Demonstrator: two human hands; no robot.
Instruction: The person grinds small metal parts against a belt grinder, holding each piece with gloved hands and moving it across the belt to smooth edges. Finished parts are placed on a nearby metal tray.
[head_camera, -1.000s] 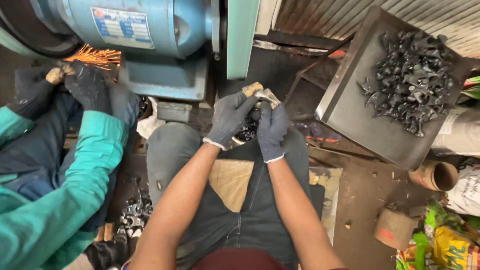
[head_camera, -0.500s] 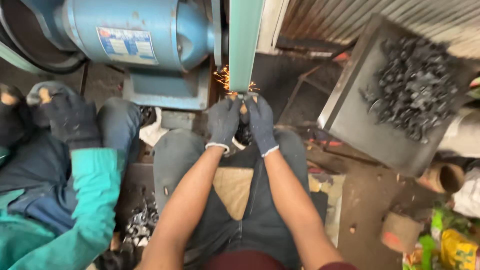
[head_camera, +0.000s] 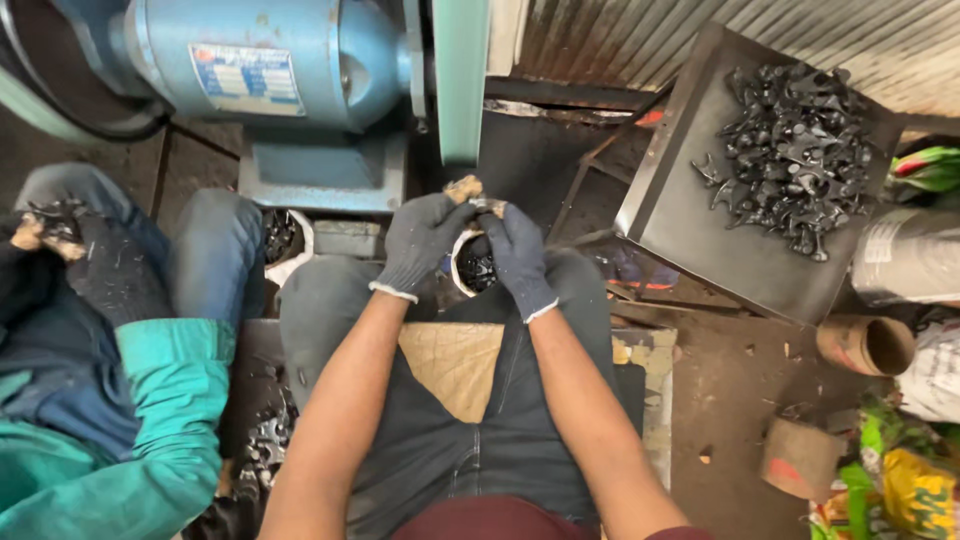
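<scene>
Both gloved hands have drawn back from the green belt (head_camera: 462, 80); left hand (head_camera: 425, 235) and right hand (head_camera: 515, 250) pinch a small metal piece (head_camera: 487, 207), which could slip so near it.

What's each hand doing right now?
Left hand: closed on a small metal part.
Right hand: closed on the same part.

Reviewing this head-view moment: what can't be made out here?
- The small metal piece held by the left hand and right hand: its shape is hidden by the gloved fingers.
- The white container between the knees: contents covered by the hands.
- The co-worker's gloved hand: cut off by the left edge.
- The blue motor: cropped by the top edge.
</scene>
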